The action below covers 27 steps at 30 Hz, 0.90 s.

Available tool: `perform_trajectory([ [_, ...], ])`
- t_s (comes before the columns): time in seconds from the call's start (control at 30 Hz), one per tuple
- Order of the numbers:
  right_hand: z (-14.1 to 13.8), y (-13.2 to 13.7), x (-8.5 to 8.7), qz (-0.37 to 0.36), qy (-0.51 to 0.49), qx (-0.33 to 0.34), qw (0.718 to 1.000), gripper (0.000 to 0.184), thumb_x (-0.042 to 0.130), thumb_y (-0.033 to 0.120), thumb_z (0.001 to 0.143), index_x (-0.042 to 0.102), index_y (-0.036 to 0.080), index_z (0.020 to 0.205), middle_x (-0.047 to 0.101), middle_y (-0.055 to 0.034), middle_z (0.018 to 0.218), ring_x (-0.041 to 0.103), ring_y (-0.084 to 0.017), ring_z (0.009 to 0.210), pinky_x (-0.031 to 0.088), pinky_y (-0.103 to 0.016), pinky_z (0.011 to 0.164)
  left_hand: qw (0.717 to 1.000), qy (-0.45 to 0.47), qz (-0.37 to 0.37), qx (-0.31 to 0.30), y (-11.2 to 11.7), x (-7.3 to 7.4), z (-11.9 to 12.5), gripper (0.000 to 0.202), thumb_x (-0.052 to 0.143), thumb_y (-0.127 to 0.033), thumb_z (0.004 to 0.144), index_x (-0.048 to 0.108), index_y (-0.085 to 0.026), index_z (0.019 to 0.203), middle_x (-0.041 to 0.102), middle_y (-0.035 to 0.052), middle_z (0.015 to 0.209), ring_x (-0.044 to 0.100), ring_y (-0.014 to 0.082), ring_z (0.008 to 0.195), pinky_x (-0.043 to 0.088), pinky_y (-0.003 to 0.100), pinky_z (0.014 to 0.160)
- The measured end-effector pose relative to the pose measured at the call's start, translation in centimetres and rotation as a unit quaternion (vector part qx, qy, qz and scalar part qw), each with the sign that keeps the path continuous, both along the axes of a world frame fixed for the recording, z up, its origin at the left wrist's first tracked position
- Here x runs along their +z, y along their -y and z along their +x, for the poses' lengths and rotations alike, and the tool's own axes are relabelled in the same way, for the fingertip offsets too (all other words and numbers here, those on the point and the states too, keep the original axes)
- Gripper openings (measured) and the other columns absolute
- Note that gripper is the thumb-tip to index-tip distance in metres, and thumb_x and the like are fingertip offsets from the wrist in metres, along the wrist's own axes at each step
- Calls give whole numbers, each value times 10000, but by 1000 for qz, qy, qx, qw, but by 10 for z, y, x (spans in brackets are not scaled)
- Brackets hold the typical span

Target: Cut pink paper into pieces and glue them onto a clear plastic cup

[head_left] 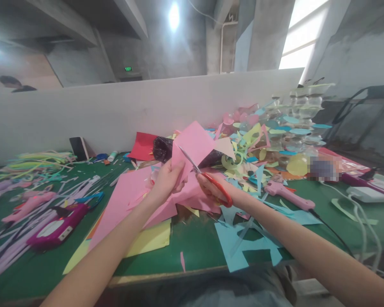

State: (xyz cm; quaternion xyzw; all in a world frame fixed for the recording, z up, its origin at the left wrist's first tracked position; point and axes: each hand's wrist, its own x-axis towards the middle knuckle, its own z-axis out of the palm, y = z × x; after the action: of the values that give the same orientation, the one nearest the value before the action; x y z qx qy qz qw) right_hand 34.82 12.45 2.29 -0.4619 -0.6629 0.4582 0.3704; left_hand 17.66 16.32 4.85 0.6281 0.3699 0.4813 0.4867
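Observation:
My left hand (167, 179) pinches a folded sheet of pink paper (193, 143) and holds it up above the green table (195, 243). My right hand (211, 187) has its fingers through the red handles of a pair of scissors (208, 178). The silver blades are parted and bite into the pink sheet's lower edge. More pink paper (128, 196) lies flat under both hands, over a yellow sheet (150, 238).
Light blue paper offcuts (243, 247) lie to the front right. A pink glue gun (284, 194) with a black cord rests right of my hands. A heap of coloured scraps (259, 145) fills the back right. Another glue gun (28, 204), a magenta device (57, 226) and strips lie left.

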Motion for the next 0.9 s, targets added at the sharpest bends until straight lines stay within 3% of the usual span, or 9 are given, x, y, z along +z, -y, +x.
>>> perform_trajectory([
  [0.1, 2, 2, 3, -2, 5, 20, 1000, 442, 467, 646, 833, 352, 231, 738, 361, 55, 605, 362, -94, 442, 315, -232, 381, 1000, -14, -21, -7, 1, -4, 1, 308, 570, -493, 835, 445, -212, 816, 547, -52, 488, 358, 51, 265, 196, 139, 278],
  [0.27, 3, -1, 0, 22, 2, -9, 1000, 374, 535, 550, 833, 367, 229, 743, 395, 48, 600, 380, -99, 468, 335, -235, 407, 999, -20, -33, -37, 3, -10, 4, 335, 571, -527, 828, 449, -216, 847, 563, -46, 500, 394, 61, 272, 216, 141, 277],
  [0.5, 3, -5, -6, 11, -18, -3, 1000, 379, 490, 576, 845, 358, 230, 758, 340, 87, 554, 329, -69, 381, 276, -201, 340, 998, -3, -56, -39, 5, -9, 3, 347, 624, -503, 795, 442, -217, 865, 550, -54, 550, 497, 78, 355, 240, 130, 286],
  [0.67, 3, -5, -3, 61, 20, -34, 997, 386, 527, 567, 836, 378, 224, 741, 416, 62, 592, 423, -91, 476, 363, -213, 423, 988, -70, -82, -109, 7, -6, -1, 336, 567, -506, 834, 421, -206, 802, 577, -33, 530, 428, 67, 283, 282, 161, 278],
  [0.8, 5, -5, -3, 53, 10, -58, 997, 437, 508, 611, 836, 375, 227, 676, 383, 72, 480, 392, -90, 378, 334, -224, 378, 992, -56, -74, -82, 8, 0, -2, 336, 571, -512, 830, 447, -200, 839, 581, -25, 593, 481, 84, 334, 317, 179, 289],
  [0.9, 7, -8, -6, 44, -25, -63, 997, 485, 507, 648, 821, 376, 226, 621, 384, 64, 421, 393, -95, 326, 318, -225, 335, 995, -27, -73, -61, 8, 4, -2, 382, 587, -549, 809, 415, -209, 825, 512, -56, 530, 432, 73, 321, 275, 171, 290],
])
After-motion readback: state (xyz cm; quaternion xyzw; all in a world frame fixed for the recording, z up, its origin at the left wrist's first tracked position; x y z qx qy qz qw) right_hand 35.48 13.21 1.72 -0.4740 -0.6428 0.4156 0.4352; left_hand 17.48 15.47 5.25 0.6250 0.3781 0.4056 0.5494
